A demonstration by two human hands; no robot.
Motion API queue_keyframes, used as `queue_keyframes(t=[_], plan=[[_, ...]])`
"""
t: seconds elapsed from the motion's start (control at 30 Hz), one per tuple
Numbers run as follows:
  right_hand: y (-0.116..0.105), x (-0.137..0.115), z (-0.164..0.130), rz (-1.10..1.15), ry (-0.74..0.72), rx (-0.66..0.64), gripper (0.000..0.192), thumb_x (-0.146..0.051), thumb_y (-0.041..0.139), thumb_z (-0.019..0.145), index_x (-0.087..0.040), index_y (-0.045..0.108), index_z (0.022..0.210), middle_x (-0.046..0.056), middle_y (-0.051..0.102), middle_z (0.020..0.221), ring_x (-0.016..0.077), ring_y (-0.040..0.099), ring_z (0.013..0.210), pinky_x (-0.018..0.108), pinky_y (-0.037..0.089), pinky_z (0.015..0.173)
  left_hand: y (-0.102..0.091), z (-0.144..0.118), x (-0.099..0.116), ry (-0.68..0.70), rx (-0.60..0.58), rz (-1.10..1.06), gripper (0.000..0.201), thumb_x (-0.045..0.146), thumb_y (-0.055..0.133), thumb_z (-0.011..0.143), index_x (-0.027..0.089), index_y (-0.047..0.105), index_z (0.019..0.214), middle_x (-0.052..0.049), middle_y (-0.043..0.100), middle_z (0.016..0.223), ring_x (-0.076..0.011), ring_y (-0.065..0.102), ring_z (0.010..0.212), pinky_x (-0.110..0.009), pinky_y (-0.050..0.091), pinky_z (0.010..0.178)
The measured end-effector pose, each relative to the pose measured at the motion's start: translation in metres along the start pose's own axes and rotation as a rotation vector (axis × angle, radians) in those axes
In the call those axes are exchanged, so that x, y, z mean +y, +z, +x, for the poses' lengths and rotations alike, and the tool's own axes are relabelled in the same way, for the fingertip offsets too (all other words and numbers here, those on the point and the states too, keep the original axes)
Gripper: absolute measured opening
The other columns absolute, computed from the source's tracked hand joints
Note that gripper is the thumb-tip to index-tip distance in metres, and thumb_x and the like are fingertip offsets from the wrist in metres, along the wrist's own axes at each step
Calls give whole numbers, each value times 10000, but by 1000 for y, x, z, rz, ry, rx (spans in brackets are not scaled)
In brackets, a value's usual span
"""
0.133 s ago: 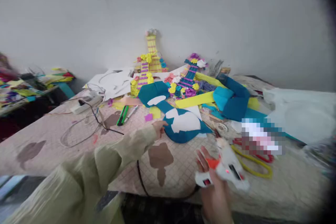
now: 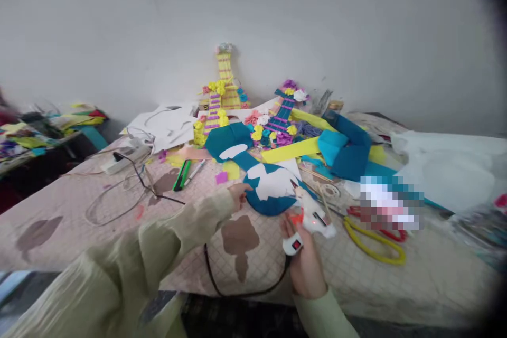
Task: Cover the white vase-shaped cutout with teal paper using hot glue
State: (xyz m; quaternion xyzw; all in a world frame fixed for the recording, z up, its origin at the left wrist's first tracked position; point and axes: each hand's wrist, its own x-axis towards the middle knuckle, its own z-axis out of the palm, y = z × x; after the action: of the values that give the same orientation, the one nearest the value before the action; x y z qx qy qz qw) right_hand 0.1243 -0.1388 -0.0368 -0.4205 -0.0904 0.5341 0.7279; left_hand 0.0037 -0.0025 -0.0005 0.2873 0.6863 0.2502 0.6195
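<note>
While my left hand (image 2: 240, 195) pins the edge of the teal-and-white paper guitar cutout (image 2: 266, 186) with flat, open fingers, my right hand (image 2: 303, 253), wrapped around the white glue gun (image 2: 311, 219), has swung in from the right; its nozzle now sits at the cutout's near rim, indicator glowing red.
</note>
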Motion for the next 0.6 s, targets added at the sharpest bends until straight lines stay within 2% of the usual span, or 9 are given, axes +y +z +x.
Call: queue_keyframes(t=[0.07, 0.17, 0.3, 0.4, 0.47, 0.53, 0.6], plan=[[8, 4, 11, 9, 0, -5, 450, -358, 648, 651, -199, 562, 1062, 25, 578, 1142, 186, 529, 1082, 352, 449, 928, 2, 1, 0, 3, 3, -8, 242, 292, 498, 858, 124, 520, 1029, -43, 562, 926, -115, 558, 728, -270, 494, 618], [13, 7, 17, 5, -19, -4, 437, -358, 626, 668, -232, 547, 1078, -2, 569, 1155, 166, 531, 1083, 313, 484, 882, 3, 4, 2, 13, 13, -36, 289, 301, 500, 857, 132, 507, 1091, -71, 553, 1045, -162, 570, 866, -342, 505, 725], [15, 5, 11, -1, -1, -85, 417, -351, 590, 704, -239, 540, 1102, 10, 552, 1191, 184, 499, 1128, 324, 485, 869, -1, 3, 6, 72, -21, -90, 283, 301, 500, 857, 131, 514, 1082, -69, 558, 1037, -161, 573, 862, -339, 507, 722], [13, -3, 0, -31, -12, -169, 356, -332, 586, 720, -216, 571, 1056, 39, 583, 1149, 208, 495, 1127, 354, 465, 880, -8, -2, 4, 168, -76, -153, 212, 265, 502, 857, 116, 532, 1006, -41, 577, 908, -118, 574, 735, -277, 506, 634], [6, -12, -10, -46, -24, -209, 266, -321, 607, 709, -198, 608, 945, 55, 636, 1031, 217, 566, 1010, 364, 477, 830, -15, -5, -2, 248, -98, -207, 106, 191, 534, 826, 119, 526, 903, -4, 568, 762, -89, 562, 620, -238, 492, 584], [-7, -24, -21, -42, -31, -256, 198, -312, 628, 698, -206, 612, 864, 41, 662, 842, 180, 619, 770, 334, 495, 701, -26, -8, -10, 331, -98, -257, 103, 129, 572, 766, 146, 486, 820, 27, 542, 662, -80, 557, 554, -228, 487, 571], [-25, -37, -31, -24, -26, -356, 191, -309, 605, 727, -262, 593, 911, -6, 611, 684, 107, 556, 552, 274, 465, 564, -41, -10, -19, 407, -78, -288, 179, 121, 595, 714, 172, 446, 799, 40, 538, 642, -82, 556, 538, -229, 488, 556]])
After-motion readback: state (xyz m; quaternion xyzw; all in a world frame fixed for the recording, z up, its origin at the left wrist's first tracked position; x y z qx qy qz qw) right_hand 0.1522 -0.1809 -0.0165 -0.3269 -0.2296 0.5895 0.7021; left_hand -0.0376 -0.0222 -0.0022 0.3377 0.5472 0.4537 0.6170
